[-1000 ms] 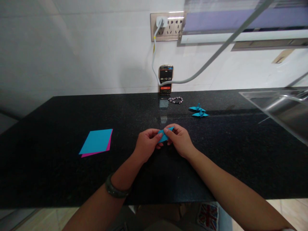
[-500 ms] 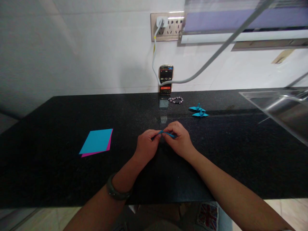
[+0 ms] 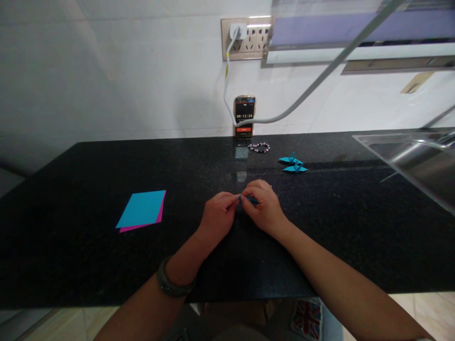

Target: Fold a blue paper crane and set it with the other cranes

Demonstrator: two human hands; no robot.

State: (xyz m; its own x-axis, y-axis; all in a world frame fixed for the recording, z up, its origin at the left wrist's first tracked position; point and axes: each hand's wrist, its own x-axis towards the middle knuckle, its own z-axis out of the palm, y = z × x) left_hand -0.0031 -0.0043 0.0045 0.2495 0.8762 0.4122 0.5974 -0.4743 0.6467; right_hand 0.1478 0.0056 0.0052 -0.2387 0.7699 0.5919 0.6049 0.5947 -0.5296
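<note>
Over the middle of the black countertop [image 3: 249,265], my left hand [image 3: 219,213] and my right hand [image 3: 265,206] meet fingertip to fingertip. Between them they pinch a small folded piece of blue paper [image 3: 253,200], mostly covered by the fingers. Both hands are closed on it, the thumbs nearest me. Two blue paper cranes [image 3: 295,168] rest on the counter beyond my right hand. To the left of my left hand lies a blue sheet of paper [image 3: 142,208], with a pink sheet [image 3: 160,213] showing from under its edge.
A phone [image 3: 244,116] with a running timer leans against the wall, a beaded strap [image 3: 259,148] beside it. Its grey cable [image 3: 305,99] hangs across the view from the wall socket [image 3: 245,39]. A steel sink [image 3: 423,156] is set into the counter's right side.
My fingers have shifted slightly on the folded blue paper, and less of it shows now. The sheets and cranes lie where they were.
</note>
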